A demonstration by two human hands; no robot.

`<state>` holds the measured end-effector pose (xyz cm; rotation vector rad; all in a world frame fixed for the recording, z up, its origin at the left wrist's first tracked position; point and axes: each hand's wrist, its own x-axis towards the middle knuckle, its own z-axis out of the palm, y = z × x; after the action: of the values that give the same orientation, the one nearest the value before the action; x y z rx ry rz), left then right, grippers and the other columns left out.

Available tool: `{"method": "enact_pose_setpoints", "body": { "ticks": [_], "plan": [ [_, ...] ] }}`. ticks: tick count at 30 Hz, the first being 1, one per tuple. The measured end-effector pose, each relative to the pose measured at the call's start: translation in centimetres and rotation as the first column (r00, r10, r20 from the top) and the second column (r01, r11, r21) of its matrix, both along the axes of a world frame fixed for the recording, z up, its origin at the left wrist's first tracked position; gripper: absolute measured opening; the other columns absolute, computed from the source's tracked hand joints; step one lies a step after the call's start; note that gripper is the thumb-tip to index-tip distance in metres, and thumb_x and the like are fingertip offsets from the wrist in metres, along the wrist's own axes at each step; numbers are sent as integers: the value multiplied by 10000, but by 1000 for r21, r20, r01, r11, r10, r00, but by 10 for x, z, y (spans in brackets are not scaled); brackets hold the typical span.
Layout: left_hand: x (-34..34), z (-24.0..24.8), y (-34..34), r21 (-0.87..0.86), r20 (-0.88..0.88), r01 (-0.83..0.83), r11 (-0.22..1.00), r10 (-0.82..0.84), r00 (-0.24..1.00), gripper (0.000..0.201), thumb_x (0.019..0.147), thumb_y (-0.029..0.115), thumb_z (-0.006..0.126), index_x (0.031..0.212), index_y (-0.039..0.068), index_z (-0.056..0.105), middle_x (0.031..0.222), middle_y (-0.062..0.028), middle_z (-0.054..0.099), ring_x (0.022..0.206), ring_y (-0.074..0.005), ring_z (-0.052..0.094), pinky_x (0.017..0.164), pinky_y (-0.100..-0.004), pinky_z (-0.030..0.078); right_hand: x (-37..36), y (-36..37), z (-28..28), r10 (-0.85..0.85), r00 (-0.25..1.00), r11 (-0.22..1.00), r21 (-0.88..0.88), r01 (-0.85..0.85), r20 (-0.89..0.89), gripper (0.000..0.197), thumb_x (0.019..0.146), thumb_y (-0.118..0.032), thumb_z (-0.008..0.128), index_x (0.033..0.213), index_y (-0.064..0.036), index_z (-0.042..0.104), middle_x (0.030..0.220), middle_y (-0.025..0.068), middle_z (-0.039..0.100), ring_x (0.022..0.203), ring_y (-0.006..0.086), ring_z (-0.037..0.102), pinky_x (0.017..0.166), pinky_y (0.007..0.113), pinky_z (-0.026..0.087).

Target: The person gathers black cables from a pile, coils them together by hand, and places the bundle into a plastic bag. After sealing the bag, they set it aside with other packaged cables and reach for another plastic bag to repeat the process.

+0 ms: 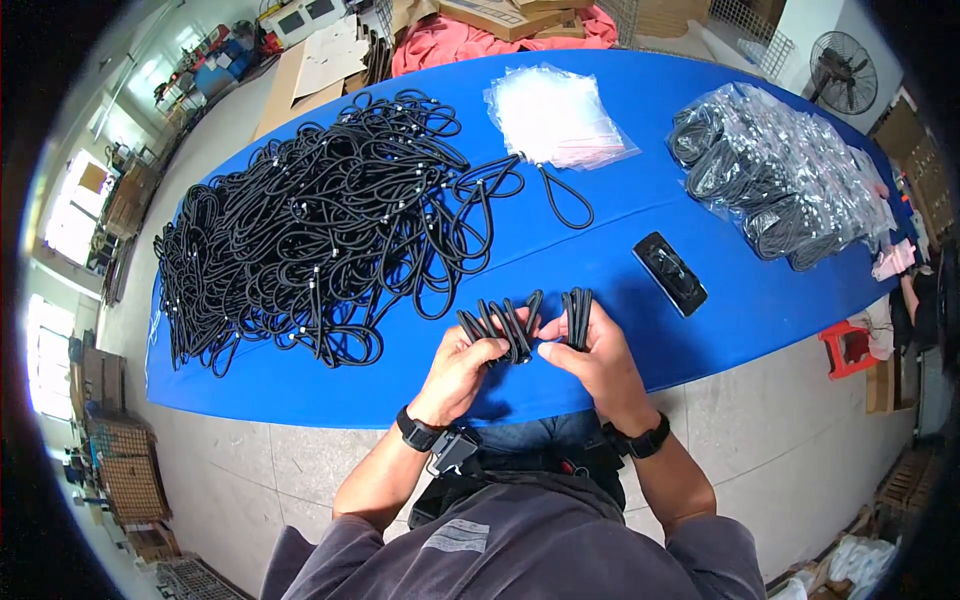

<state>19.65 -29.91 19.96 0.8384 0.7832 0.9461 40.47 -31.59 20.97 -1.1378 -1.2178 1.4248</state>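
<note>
My left hand is closed round several black elastic cord loops, which fan apart above the fingers. Close beside it, my right hand grips a tighter bunch of the same cord loops, thumb laid across the front. Both hands are just above the near edge of the blue-covered table. To the left spreads a large tangled pile of black cord loops with small pale metal-like bits on them. One single loop lies out from the pile toward the middle.
A stack of clear plastic bags lies at the far middle. Filled clear bags of black cords are heaped at the right. A dark phone rests right of my hands. Beyond the table are a fan and a red stool.
</note>
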Motion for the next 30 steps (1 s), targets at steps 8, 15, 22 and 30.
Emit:
{"method": "enact_pose_setpoints", "body": {
  "ticks": [8,15,22,30],
  "plan": [
    [2,-3,-4,55,-44,12,998,-10,999,360,856,10,574,1200,-42,666,1238,-148,678,1089,-208,650,1016,-340,463,-10,1,-12,18,1000,994,104,-21,24,337,842,36,709,1136,-12,552,1135,60,652,978,101,615,876,272,517],
    [-6,-10,-3,15,24,86,996,-87,996,357,867,22,584,1210,-48,652,1263,-179,655,1111,-236,650,1009,-364,493,-7,-3,-19,84,991,996,42,-80,-100,417,846,49,686,1233,0,536,1187,66,646,1000,113,627,890,280,527],
    [-2,2,-1,-22,218,146,989,-138,966,357,867,-6,578,1212,-55,656,1365,-195,588,1183,-268,614,1018,-382,503,3,4,-14,109,868,987,-49,-152,-484,372,860,27,621,1222,2,541,1181,91,646,1089,176,621,993,342,476],
    [-6,-14,-1,24,179,95,995,-97,979,353,864,37,634,1210,-32,651,1357,-239,577,1260,-329,567,1045,-498,490,21,10,-14,33,842,999,-15,-49,-538,337,856,13,602,1190,4,563,1206,134,651,1135,222,610,1047,382,444]
  ]
}}
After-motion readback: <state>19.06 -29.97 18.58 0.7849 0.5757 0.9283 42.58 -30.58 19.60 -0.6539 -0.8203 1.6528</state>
